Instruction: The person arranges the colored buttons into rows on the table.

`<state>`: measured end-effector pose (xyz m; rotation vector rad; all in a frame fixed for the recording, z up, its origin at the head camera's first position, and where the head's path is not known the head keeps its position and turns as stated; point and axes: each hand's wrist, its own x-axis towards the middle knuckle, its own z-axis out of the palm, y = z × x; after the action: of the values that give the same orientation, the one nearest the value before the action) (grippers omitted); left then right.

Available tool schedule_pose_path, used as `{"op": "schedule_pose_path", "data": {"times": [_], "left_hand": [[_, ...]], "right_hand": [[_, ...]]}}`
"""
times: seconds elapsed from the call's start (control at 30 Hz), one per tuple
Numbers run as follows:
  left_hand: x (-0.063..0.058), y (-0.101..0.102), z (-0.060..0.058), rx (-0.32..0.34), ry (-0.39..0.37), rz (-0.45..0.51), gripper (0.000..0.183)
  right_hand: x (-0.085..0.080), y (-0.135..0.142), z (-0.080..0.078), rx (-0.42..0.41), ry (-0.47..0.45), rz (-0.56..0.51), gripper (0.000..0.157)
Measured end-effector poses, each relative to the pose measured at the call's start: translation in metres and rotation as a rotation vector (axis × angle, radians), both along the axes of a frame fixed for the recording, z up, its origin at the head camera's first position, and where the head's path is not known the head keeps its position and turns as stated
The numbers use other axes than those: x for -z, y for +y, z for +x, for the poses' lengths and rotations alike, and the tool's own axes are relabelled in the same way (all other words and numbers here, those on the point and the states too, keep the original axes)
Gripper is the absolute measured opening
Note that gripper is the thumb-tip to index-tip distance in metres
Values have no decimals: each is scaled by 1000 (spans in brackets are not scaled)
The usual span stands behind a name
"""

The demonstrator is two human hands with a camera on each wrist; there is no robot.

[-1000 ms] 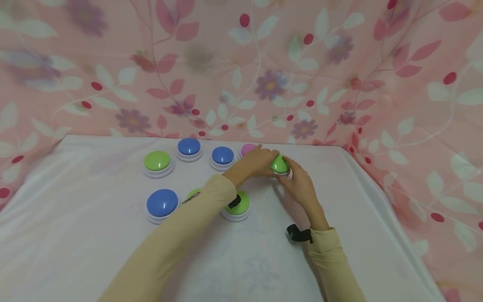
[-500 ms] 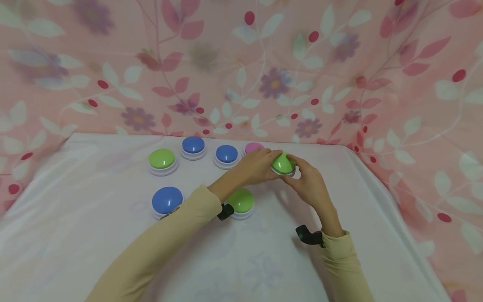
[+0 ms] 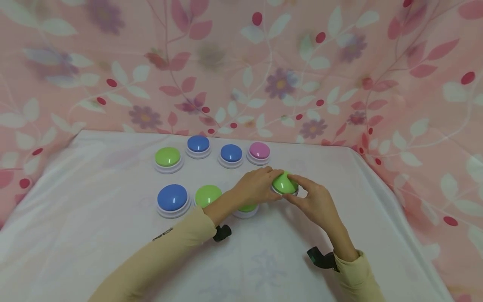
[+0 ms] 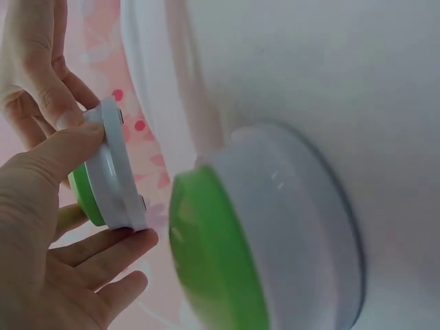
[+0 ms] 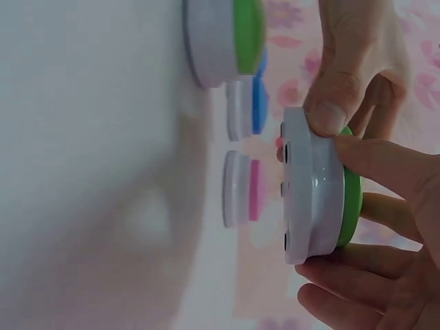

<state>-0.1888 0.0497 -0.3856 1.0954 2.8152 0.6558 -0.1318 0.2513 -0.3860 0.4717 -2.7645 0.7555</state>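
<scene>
A green-domed buzzer button on a round white base is held between both hands on the right side of the table. My left hand grips its left side, with the thumb on the white base. From the right, my right hand grips it by dome and base, thumb toward me. In the right wrist view the button's underside, with small dark feet, faces the white cloth and a gap shows between them. A second green button is partly hidden behind the left wrist, and looms large in the left wrist view.
A blue button and a green button stand to the left of the left wrist. Farther back are a green button, two blue buttons and a pink button. A floral curtain hangs behind the table.
Both hands have drawn the held green button back toward me, away from the pink one, which now shows fully. The left forearm has lowered, uncovering a front green button. The head view has shifted slightly.
</scene>
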Motion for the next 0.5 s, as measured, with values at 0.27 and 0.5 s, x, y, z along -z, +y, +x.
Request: {"op": "schedule_pose_path", "data": {"times": [0.27, 0.5], "left_hand": [[17, 5, 15, 24, 65, -102, 73], [26, 5, 17, 65, 104, -155, 72]], "right_hand": [[20, 4, 14, -9, -25, 13, 52], [29, 2, 16, -32, -67, 51, 52]]}}
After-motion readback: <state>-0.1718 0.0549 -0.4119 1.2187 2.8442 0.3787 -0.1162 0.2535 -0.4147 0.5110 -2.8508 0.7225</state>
